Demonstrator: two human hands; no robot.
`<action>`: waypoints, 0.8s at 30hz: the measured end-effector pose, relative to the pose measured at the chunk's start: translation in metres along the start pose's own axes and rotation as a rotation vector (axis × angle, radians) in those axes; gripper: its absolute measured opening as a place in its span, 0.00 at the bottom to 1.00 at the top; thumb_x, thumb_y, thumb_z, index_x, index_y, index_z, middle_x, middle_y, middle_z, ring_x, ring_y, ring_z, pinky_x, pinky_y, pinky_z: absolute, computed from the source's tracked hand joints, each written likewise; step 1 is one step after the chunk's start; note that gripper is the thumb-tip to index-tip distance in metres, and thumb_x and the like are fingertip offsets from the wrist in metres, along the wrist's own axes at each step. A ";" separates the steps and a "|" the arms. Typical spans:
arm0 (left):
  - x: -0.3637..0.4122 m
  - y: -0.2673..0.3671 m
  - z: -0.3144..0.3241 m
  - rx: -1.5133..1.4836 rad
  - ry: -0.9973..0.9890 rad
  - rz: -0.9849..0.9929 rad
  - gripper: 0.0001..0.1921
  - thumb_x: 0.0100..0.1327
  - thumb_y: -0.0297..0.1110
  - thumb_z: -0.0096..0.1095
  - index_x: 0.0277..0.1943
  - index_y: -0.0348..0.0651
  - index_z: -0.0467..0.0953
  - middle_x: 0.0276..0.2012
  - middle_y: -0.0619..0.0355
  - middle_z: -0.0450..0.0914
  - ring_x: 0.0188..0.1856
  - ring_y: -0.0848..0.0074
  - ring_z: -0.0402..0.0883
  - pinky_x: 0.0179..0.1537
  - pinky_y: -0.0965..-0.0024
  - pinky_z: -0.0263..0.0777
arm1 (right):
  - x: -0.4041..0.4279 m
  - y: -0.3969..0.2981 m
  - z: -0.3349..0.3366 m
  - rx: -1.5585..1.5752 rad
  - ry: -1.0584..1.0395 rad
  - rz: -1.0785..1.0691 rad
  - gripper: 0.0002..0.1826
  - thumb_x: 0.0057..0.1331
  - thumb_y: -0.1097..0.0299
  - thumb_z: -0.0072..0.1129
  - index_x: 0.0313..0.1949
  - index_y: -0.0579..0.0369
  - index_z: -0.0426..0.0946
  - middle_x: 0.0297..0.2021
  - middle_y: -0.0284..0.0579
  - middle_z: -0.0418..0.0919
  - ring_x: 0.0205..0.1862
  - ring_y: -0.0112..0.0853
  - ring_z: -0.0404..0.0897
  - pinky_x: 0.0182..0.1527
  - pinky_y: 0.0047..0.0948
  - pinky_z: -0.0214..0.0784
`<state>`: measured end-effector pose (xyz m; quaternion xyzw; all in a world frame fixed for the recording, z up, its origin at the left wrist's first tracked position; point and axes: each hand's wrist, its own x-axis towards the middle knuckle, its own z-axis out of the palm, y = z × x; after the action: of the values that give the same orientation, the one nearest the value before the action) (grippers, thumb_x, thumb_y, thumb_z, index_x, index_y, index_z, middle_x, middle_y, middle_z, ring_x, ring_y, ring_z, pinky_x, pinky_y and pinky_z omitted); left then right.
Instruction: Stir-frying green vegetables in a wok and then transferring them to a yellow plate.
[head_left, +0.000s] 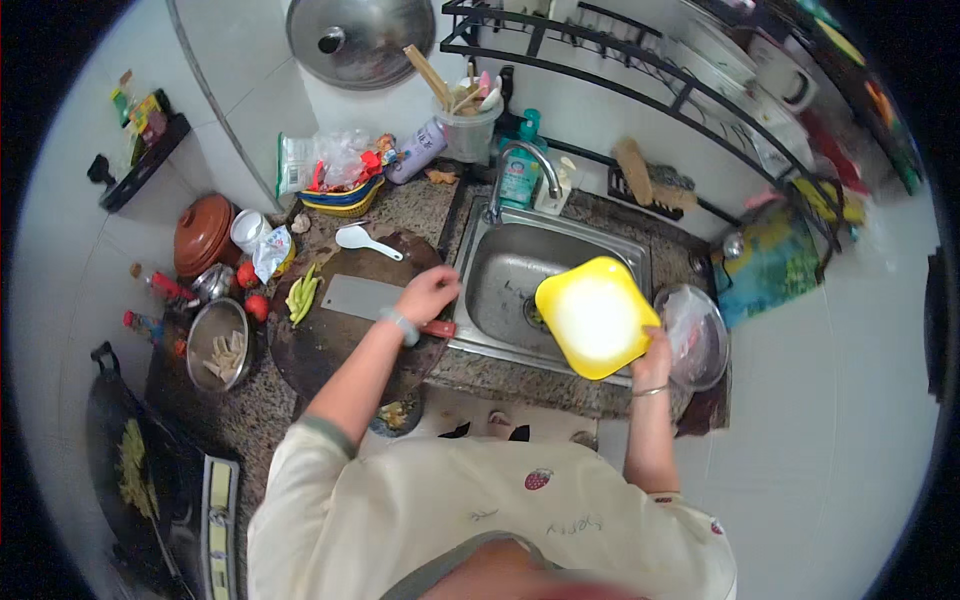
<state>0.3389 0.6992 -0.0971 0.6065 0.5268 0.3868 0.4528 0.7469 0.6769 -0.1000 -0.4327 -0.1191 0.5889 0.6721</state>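
My right hand (654, 352) grips the rim of a square yellow dish (596, 319) with a bright white middle, holding it over the right part of the steel sink (499, 262). Above the right edge of the round chopping board (360, 262) is my left hand (429, 294), its fingers curled. I see nothing in it, though the fingertips are partly hidden. Under that wrist lies a cleaver (360, 296), its red handle pointing at the sink. Green pepper-like vegetable pieces (302, 294) and a white spoon (367, 242) rest on the board.
A curved tap (555, 180) rises behind the sink. Right of it stands a clear bowl (697, 360) with a plastic bag. Leftward are a metal bowl of pale pieces (223, 356), tomatoes (256, 306), a brown lidded pot (202, 236) and a wok (112, 435). A black rack (600, 64) overhangs the back.
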 end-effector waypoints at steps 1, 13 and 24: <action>0.030 -0.007 0.011 0.071 0.029 -0.049 0.20 0.58 0.38 0.61 0.50 0.36 0.73 0.42 0.53 0.79 0.43 0.74 0.77 0.46 0.71 0.70 | 0.015 0.012 -0.013 -0.034 -0.010 0.014 0.16 0.56 0.74 0.45 0.44 0.64 0.69 0.42 0.49 0.75 0.45 0.39 0.75 0.50 0.37 0.69; 0.236 -0.059 0.116 0.307 0.320 -0.421 0.24 0.56 0.37 0.54 0.55 0.34 0.68 0.50 0.41 0.74 0.52 0.54 0.74 0.51 0.59 0.69 | 0.115 0.027 -0.027 -0.417 -0.153 0.278 0.16 0.53 0.67 0.45 0.38 0.62 0.72 0.38 0.47 0.76 0.39 0.39 0.76 0.45 0.39 0.69; 0.241 -0.058 0.112 0.208 0.493 -0.566 0.15 0.60 0.39 0.51 0.42 0.40 0.79 0.44 0.44 0.78 0.48 0.56 0.78 0.45 0.60 0.73 | 0.167 0.062 0.010 -0.350 -0.276 0.310 0.14 0.59 0.67 0.46 0.43 0.60 0.70 0.41 0.44 0.74 0.44 0.36 0.74 0.50 0.37 0.66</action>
<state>0.4631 0.9239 -0.1875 0.3685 0.8027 0.3255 0.3375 0.7436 0.8265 -0.1973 -0.4711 -0.2420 0.7087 0.4660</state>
